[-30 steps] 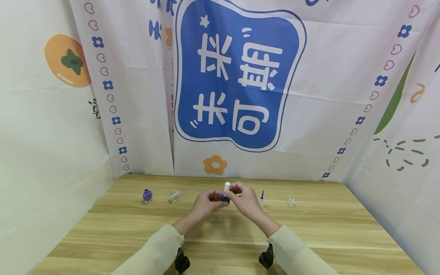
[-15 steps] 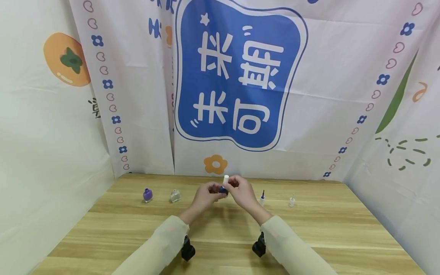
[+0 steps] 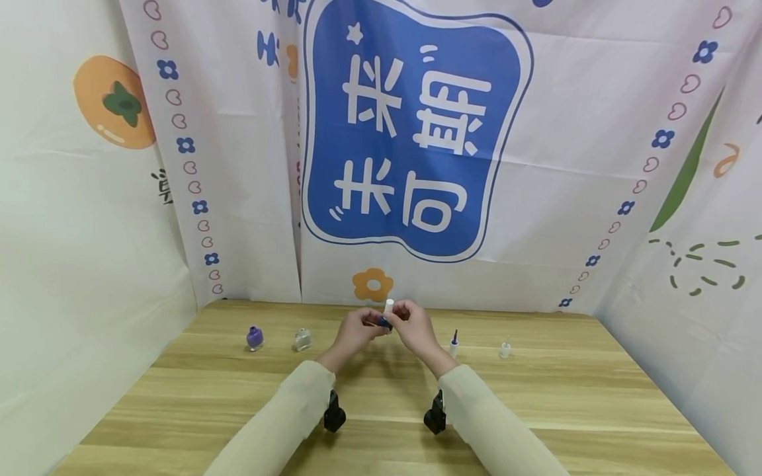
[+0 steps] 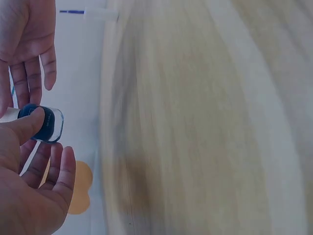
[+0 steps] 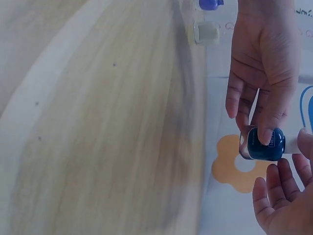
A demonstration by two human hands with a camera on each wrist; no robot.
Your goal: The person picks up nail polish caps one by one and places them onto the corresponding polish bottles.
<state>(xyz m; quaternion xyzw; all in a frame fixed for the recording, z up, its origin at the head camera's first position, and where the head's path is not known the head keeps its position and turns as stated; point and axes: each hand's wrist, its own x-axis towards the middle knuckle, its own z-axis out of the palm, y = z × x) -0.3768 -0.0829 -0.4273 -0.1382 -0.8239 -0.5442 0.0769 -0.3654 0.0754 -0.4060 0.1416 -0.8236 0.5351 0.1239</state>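
Note:
A dark blue nail polish bottle (image 4: pixel 48 125) with a white cap (image 3: pixel 389 307) is held between both hands, above the back part of the table. My left hand (image 3: pixel 356 329) pinches the glass body, its thumb lying across the label side in the right wrist view. With thumb and fingertips, my right hand (image 3: pixel 413 328) grips the cap, which sits on the bottle's neck. To the left stand an uncapped purple polish bottle (image 3: pixel 254 338) and an uncapped clear one (image 3: pixel 302 340). On the right, two white brush caps stand brush up: one with a purple brush (image 3: pixel 454 345), another with a pale brush (image 3: pixel 505 349).
All this is on a wooden table (image 3: pixel 381 410). A white printed cloth (image 3: pixel 571 132) hangs along its back edge, and more cloth walls (image 3: pixel 71 264) rise at both sides.
Both hands have moved up and a little away toward the back cloth, carrying the dark blue bottle along. The forearms have drawn closer together. The other bottles and caps stay put.

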